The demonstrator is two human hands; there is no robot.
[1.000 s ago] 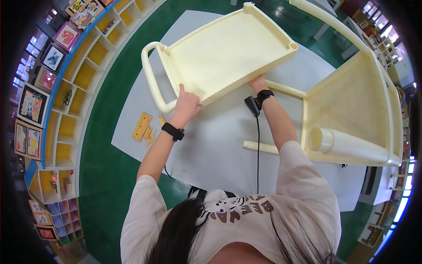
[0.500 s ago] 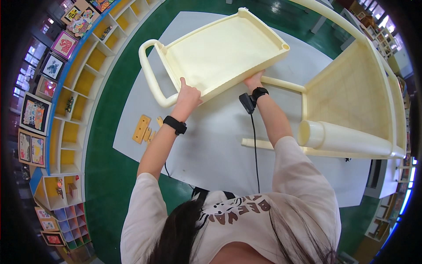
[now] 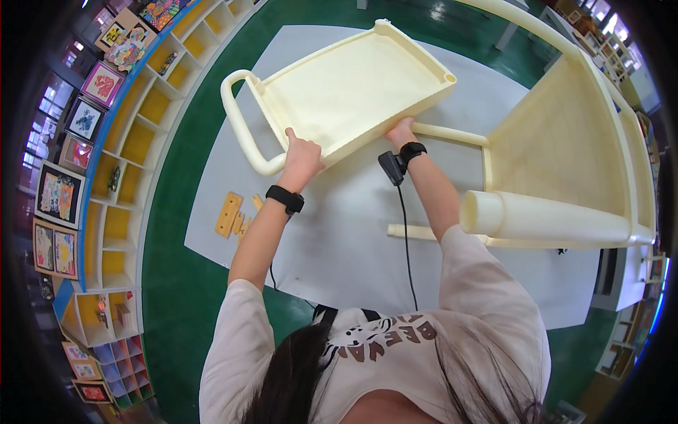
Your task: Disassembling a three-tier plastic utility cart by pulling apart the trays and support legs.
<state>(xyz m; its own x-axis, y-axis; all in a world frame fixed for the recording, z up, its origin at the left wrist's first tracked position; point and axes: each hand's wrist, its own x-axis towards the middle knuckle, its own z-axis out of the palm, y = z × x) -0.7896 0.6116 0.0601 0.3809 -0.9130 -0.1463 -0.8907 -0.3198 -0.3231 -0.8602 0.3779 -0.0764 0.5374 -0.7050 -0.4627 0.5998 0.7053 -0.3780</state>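
Observation:
A cream plastic tray (image 3: 353,88) with raised rims and a looped handle (image 3: 240,127) at its left end is held tilted above the grey table (image 3: 339,261). My left hand (image 3: 303,162) grips its near left corner beside the handle, thumb over the rim and the other fingers mostly hidden. Along the near side, my right hand (image 3: 400,131) holds the tray's lower edge from beneath, its fingertips out of sight under it. Both wrists wear black straps; a small black device (image 3: 390,168) with a cable sits at the right one.
To the right stands a larger cream plastic frame (image 3: 565,155) with a panel, tubular legs and a thick round post (image 3: 487,212) close to my right arm. Yellow wooden pieces (image 3: 229,214) lie at the table's left. Beyond the green floor (image 3: 173,233) curves a cubby shelf (image 3: 113,219).
The tray and both hands appear slightly lower and further left, while the whole view has shifted a little. Both hands keep their hold on the tray.

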